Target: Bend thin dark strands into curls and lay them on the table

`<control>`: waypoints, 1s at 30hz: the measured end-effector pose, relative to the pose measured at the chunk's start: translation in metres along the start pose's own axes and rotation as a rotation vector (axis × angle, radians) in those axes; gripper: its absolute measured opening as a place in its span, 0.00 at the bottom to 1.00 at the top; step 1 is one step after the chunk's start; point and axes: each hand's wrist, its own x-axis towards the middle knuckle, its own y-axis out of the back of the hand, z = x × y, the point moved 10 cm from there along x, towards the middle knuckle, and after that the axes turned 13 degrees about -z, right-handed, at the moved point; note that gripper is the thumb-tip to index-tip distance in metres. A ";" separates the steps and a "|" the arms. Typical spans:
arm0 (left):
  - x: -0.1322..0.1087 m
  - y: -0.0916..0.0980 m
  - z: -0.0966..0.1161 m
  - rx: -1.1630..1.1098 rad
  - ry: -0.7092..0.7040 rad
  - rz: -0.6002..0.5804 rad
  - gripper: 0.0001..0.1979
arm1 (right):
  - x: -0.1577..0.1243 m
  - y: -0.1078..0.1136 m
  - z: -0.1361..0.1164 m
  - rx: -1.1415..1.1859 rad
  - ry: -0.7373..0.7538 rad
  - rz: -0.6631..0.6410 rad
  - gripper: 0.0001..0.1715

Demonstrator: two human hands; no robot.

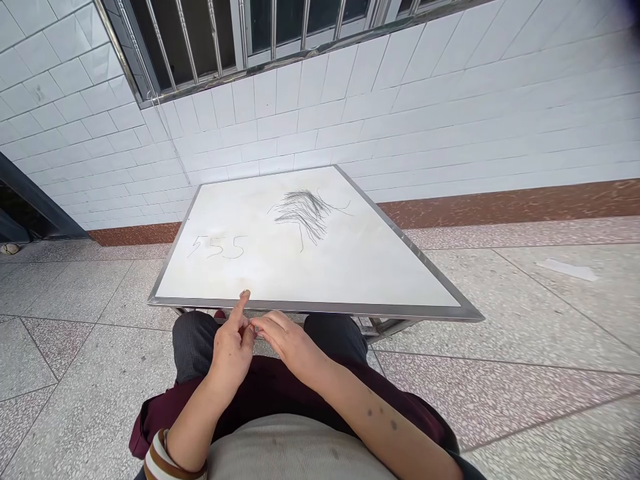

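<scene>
In front of me is a low white-topped table (240,277) with a grey metal rim. On its far middle lies a pile of thin, dark, hair-like strands (303,210), several of them straying to the sides. Three fine strands shaped like a 5 (219,247) lie in a row at the left. Over my lap, just off the near rim, my left hand (233,343) has its index finger pointing up and the other fingers curled in. My right hand (287,340) brings its closed fingertips against the left thumb and fingers. Whatever may be pinched between them is too small to see.
My knees (193,343) are under the near table edge. Behind the table stands a white tiled wall (310,127) with a barred window (273,30). A white scrap (567,269) lies on the speckled floor (500,287) at right. A dark doorway (30,207) is at far left.
</scene>
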 end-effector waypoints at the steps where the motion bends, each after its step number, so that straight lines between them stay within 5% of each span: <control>1: 0.000 -0.001 0.000 0.024 0.008 -0.008 0.31 | 0.000 0.000 0.000 0.002 0.004 -0.002 0.15; 13: 0.003 -0.023 -0.022 0.096 0.093 -0.153 0.34 | -0.002 -0.017 0.017 0.031 -0.019 -0.211 0.09; 30: 0.000 -0.029 -0.028 0.071 0.057 -0.108 0.30 | -0.005 -0.029 0.034 0.168 -0.143 -0.314 0.09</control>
